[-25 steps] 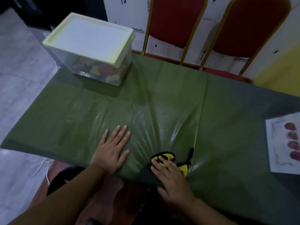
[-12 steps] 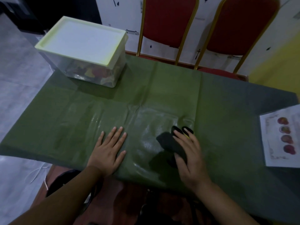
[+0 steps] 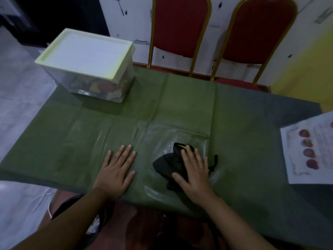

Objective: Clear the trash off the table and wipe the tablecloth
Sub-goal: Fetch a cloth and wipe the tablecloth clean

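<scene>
The right hand [image 3: 195, 170] is pressing a dark cloth [image 3: 169, 164] with straight fingers near the worktop's near edge; the left hand [image 3: 115, 173] is lying flat on the green tablecloth [image 3: 180, 105], its grip holding nothing.

Two hands lie on the bench — the left hand [image 3: 116, 173] and the right hand [image 3: 195, 171]. One dark cloth [image 3: 168, 164], one green tablecloth [image 3: 180, 109], one lidded clear plastic box [image 3: 88, 64], one printed sheet [image 3: 310, 147] — and two red chairs, one [image 3: 180, 27] beside the other [image 3: 255, 31].
</scene>
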Available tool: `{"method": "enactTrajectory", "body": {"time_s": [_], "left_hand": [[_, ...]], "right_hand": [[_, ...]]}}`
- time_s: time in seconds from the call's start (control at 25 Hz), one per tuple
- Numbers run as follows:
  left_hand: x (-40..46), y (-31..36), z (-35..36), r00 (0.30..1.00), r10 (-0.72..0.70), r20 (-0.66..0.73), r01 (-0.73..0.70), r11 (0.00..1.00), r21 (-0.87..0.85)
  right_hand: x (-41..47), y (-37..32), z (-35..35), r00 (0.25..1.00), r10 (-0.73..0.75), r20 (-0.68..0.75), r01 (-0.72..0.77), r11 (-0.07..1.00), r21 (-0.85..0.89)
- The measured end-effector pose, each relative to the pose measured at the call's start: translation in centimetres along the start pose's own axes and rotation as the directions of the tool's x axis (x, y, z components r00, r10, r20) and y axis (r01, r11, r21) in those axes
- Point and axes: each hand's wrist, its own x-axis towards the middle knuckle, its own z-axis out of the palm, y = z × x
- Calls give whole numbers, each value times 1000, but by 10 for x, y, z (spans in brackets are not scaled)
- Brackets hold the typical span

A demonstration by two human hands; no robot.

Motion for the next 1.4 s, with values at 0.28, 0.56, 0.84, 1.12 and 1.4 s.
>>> {"method": "enactTrajectory", "body": {"time_s": [0.28, 0.56, 0.84, 1.12, 1.4], "left_hand": [[45, 76, -52, 980, -188, 70, 200, 884, -423], [94, 145, -54, 942, -113, 316, 246, 874, -420], [98, 137, -60, 938, -2, 346, 213, 790, -574], [86, 132, -107, 855, 182, 486, 481, 75, -874], [77, 157, -133, 816, 396, 422, 514, -161, -842]], "right_hand": [[-4, 13, -35, 798, 599, 63, -592, 760, 269], [-5, 0, -24, 781, 608, 144, -603, 675, 425], [-10, -12, -16, 777, 628, -50, -530, 694, 487], [-21, -32, -27, 588, 794, 153, -194, -45, 980], [-54, -57, -66, 782, 470, 410, -13, -645, 764]]}}
